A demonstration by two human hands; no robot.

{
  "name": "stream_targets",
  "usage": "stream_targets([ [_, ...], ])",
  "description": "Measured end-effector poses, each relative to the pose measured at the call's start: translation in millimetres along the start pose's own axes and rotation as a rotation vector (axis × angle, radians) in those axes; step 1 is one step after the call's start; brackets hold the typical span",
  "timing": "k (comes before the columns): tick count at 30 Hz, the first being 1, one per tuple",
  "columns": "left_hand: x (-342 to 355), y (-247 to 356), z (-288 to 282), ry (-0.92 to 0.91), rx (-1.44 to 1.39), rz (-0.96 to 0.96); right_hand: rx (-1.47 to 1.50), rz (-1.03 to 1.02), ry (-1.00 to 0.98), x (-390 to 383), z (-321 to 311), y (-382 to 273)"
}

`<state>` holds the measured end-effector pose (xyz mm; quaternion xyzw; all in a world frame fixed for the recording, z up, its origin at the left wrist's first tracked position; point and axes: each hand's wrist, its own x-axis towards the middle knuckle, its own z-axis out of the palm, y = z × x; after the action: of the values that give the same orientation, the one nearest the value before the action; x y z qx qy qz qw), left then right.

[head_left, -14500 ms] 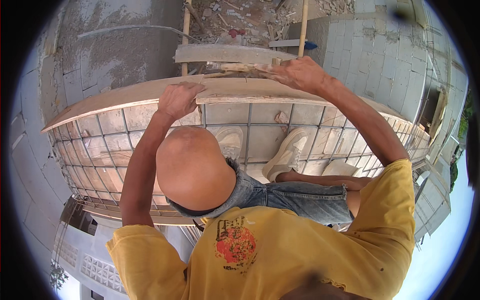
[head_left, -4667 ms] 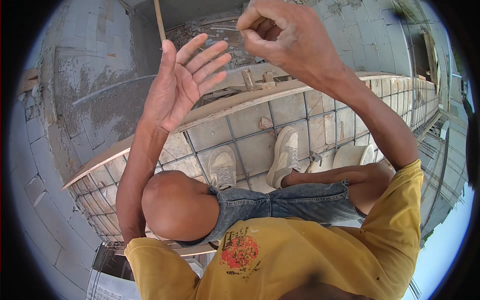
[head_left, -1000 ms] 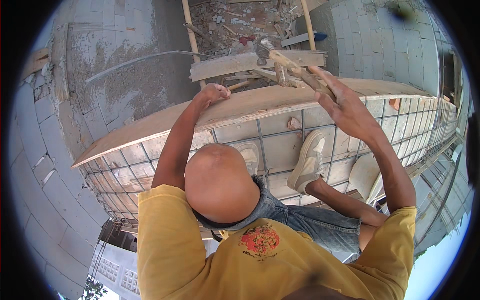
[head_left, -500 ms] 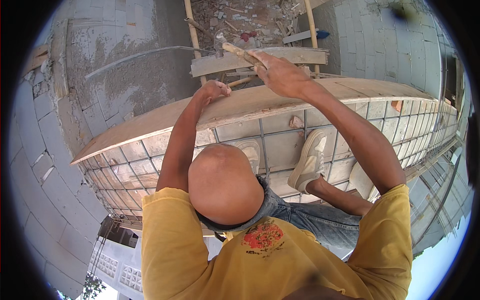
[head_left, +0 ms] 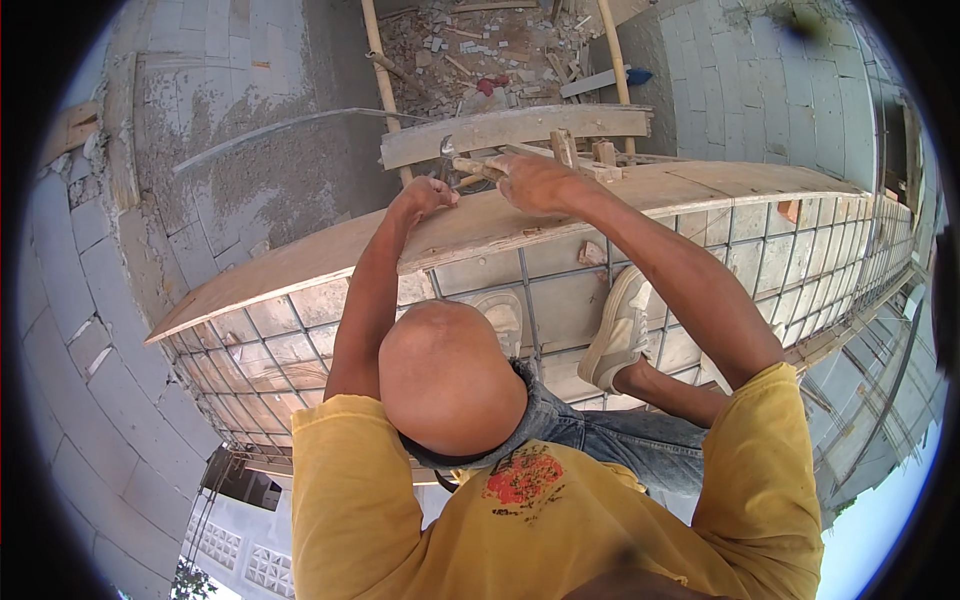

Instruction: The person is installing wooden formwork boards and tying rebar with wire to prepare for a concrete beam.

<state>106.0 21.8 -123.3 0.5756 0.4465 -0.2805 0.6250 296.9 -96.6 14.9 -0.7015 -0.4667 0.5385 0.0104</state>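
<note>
My right hand (head_left: 538, 186) grips the wooden handle of a hammer (head_left: 474, 167). The hammer's metal head hangs just beyond the far edge of a long plywood panel (head_left: 290, 272), close to my left hand. Fingers curled together, my left hand (head_left: 430, 196) rests at that same edge. Whatever its fingertips pinch is too small or hidden to make out. Short pieces of wood (head_left: 563, 148) stand behind the panel, past my right hand.
A grid of steel bars (head_left: 527, 290) runs along the near side of the panel, with my shoes (head_left: 622, 325) among the bars. Beyond are a plank (head_left: 520, 128), bamboo poles (head_left: 381, 85) and rubble (head_left: 485, 60) lower down. Grey block walls (head_left: 740, 85) flank both sides.
My right hand has come down toward the panel, bringing the hammer head lower and nearer to my left hand. The left hand stays at nearly the same spot.
</note>
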Motion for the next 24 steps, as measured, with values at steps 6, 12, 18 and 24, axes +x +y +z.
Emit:
stream_targets([
  [6,8.4,-15.2,-2.8,-0.006,-0.039,0.08,0.109,0.037,0.174,-2.0,3.3,-9.4],
  [12,14.4,-28.3,1.5,-0.013,0.08,0.055,0.064,0.001,0.146,-2.1,-15.6,-16.8],
  [18,26.7,-24.0,-0.4,-0.031,-0.004,0.179,0.068,0.088,0.112,-7.9,4.1,-15.9],
  [24,-0.1,-20.1,-21.3,0.026,0.216,0.101,0.174,0.03,0.196,-9.1,-28.3,-17.8],
])
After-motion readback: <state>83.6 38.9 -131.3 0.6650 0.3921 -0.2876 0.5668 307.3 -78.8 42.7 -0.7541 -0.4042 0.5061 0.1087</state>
